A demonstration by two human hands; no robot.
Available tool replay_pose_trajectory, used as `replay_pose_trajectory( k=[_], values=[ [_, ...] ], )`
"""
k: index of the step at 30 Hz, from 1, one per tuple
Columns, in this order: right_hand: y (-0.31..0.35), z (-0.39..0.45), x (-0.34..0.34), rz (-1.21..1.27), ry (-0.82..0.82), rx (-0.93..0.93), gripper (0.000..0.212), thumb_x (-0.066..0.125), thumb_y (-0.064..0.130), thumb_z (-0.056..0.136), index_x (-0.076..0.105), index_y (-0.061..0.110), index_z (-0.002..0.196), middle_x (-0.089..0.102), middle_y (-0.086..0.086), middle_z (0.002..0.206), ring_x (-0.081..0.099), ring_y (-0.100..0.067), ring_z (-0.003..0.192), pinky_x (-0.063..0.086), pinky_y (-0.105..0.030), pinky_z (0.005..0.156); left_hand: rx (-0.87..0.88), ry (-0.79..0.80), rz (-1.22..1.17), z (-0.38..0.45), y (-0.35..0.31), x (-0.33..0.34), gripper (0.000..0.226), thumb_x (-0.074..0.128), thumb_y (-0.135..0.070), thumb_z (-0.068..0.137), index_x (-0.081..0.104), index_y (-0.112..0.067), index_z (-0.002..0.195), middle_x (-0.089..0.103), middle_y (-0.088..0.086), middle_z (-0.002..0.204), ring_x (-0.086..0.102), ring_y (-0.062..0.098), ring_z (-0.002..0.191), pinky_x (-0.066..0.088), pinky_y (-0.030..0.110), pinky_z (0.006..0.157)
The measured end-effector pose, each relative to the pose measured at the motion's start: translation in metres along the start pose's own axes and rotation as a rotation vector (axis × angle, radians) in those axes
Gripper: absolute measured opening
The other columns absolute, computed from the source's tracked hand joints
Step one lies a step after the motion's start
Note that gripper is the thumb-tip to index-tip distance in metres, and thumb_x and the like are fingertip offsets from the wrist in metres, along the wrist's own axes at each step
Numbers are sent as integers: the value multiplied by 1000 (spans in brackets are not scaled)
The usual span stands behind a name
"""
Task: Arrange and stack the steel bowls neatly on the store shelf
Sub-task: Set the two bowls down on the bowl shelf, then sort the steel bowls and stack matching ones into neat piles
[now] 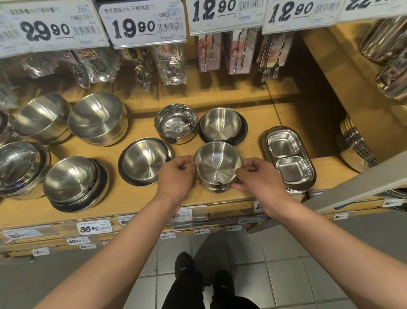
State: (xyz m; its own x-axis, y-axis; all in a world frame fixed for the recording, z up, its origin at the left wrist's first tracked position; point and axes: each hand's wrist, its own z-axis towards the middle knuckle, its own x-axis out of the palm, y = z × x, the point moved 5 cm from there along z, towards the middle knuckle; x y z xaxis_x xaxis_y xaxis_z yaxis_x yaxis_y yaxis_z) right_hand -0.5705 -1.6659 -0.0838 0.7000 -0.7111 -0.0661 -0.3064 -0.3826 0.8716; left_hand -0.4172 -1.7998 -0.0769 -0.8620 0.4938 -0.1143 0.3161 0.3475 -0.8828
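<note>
Head view: wooden shelf (pixel 217 97), tiled floor (pixel 292 269)

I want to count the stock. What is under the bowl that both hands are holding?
Under the held bowl the rims of at least one more steel bowl show, nested as a short stack. The left hand and right hand cover its sides, so the exact count is hidden.

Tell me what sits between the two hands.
In the head view, a small stack of steel bowls sits between the left hand and right hand; both pinch its rim.
</note>
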Motion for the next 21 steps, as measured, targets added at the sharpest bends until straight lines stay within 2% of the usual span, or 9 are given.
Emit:
replay_pose_trajectory(
  k=[6, 10, 15, 18, 21],
  values=[
    [0, 2, 0, -5, 9, 3, 29, 67, 3, 90, 63, 6, 118, 63, -11, 112, 71, -17, 96, 62, -26, 76, 8, -3, 14, 0, 0, 1, 18, 56, -15, 101, 72, -22, 95, 76, 15, 102, 69, 21, 87, 59, 43, 87],
    [0, 2, -2, -25, 7, -19, 24, 66, 4, 88, 64, 9, 112, 64, -9, 108, 71, -17, 94, 60, -19, 69, 0, 11, -15, -1, 2, 2, 17, 57, -13, 100, 72, -21, 97, 76, 13, 99, 69, 20, 86, 59, 41, 87],
    [-1, 2, -2, -6, 9, -38, 20, 66, 4, 88, 64, 14, 105, 62, -6, 101, 69, -15, 90, 59, -19, 67, 9, 20, -30, 0, 2, 2, 16, 57, -11, 100, 72, -16, 102, 75, 15, 97, 68, 21, 84, 59, 42, 86],
    [0, 2, -2, -2, 11, -34, 20, 67, 4, 88, 62, 18, 101, 61, -6, 105, 69, -15, 92, 59, -19, 67, 1, 19, -27, 0, 3, 2, 16, 57, -11, 100, 72, -16, 103, 74, 12, 95, 68, 18, 82, 61, 35, 81],
    [1, 2, -3, -23, 16, -15, 26, 66, 5, 90, 63, 10, 115, 62, -9, 111, 69, -18, 97, 60, -20, 69, -20, 29, -34, -1, 2, 1, 14, 58, -12, 100, 71, -16, 101, 74, 10, 94, 70, 16, 82, 60, 26, 73]
  ],
)
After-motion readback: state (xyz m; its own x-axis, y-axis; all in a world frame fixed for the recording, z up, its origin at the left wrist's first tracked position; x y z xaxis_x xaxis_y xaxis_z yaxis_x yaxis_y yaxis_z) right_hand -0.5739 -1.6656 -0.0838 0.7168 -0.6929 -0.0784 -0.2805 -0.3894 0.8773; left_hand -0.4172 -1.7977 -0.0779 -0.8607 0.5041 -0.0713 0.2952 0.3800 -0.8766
